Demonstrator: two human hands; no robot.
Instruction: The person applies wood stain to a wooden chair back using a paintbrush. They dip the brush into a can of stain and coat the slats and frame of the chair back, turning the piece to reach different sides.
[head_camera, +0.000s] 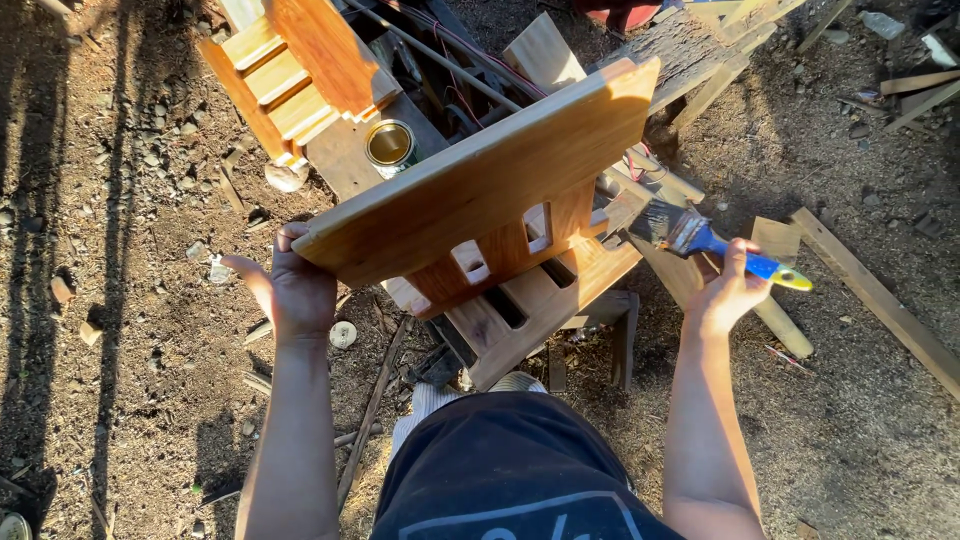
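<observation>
The left hand (296, 290) grips the near left corner of a varnished wooden panel (480, 185), a flat board with a slatted frame joined beneath it. The palm faces up under the corner; the thumb sticks out to the left, spread away from the other fingers, whose tips curl over the panel's edge. The panel is held tilted, its far end higher, above a second slatted wooden piece (530, 300) that rests on a low stand.

The right hand (730, 290) holds a paintbrush (715, 245) by its blue handle with a yellow tip. The fingers are wrapped around the handle, pressed together, with the thumb laid along the top. The dark bristles point left toward the panel's right edge, just beside it but not touching.

Behind the panel, an open tin can (390, 143) with a golden inside sits on a plank. To its left, another varnished wooden frame (290, 70) with stepped slats stands tilted. Loose planks (870, 295) and scraps lie on the dirt ground (130, 330) to the right and at the back. The person's dark shorts (510, 470) fill the bottom centre.
</observation>
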